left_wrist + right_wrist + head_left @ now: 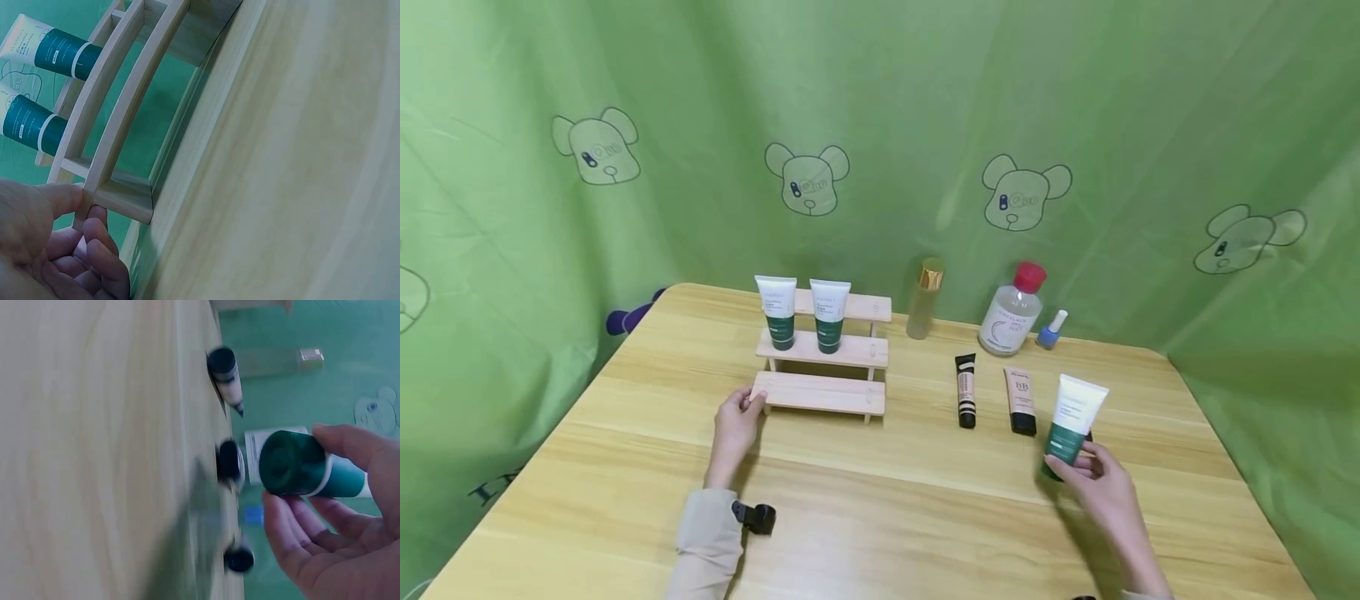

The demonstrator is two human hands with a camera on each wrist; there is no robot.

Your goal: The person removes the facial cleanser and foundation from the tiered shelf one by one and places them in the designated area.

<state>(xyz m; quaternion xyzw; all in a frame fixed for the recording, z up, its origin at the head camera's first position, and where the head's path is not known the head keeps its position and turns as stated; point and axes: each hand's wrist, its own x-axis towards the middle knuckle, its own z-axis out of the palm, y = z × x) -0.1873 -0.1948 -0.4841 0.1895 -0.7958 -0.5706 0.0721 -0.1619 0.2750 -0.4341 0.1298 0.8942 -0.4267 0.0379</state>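
My left hand point(735, 427) pinches the left end of the lowest step of a small wooden tiered stand point(820, 393), thumb above and fingers below in the left wrist view. Two white-and-green squeeze tubes, one at left point(778, 312) and one beside it point(830, 317), stand upright on the middle step. At the right side of the table, my right hand point(1103, 483) grips a matching white-and-green squeeze tube point(1075, 412) by its green lower part. In the right wrist view that tube's green cap point(284, 464) faces the camera, above the table, with thumb and fingers around it.
Right of the stand are a gold-capped bottle point(923, 300), a clear bottle with red cap point(1013, 310) and a blue nail polish bottle point(1052, 330). A black-and-pink tube point(966, 392) and a BB cream tube point(1021, 402) lie in front. Green curtain point(895, 100) hangs behind.
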